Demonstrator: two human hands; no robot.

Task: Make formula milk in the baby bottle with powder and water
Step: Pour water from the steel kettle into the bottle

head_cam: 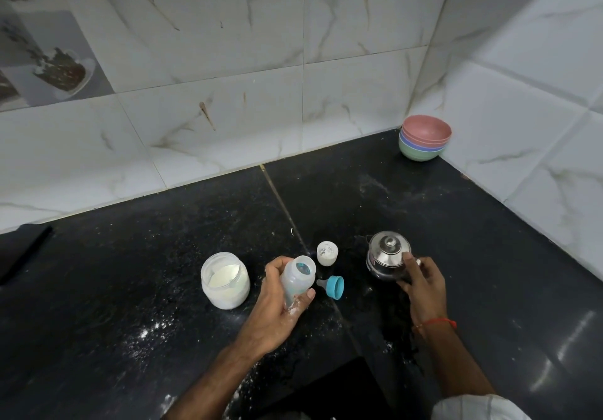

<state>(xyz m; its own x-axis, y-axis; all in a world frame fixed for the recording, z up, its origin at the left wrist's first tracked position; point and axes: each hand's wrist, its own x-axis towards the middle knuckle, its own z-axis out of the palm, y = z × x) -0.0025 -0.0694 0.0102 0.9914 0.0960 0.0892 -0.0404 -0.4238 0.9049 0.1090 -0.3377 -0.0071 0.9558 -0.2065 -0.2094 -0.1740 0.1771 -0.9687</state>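
A person's left hand point(280, 302) wraps around an open baby bottle point(298, 277), fingers curled behind it and thumb pressed across its front, holding it tilted with the mouth facing up and away above the black worktop point(130, 289); white powder clings to the thumb and wrist. Just left of that hand stands an open jar point(225, 281) of white powder. Just right of it, the blue teat ring point(334, 286) lies on its side on the worktop, and beyond that the white cap point(327, 253) stands upright. The right hand point(422, 284), a red thread point(437, 322) at its wrist, closes on the near side of a lidded steel pot point(388, 254), thumb resting on the lid's edge, fingers around the body; whether the pot is lifted cannot be told. Spilled powder dusts the worktop near the left forearm. Far beyond the right hand, stacked bowls point(425, 139) sit in the tiled corner.
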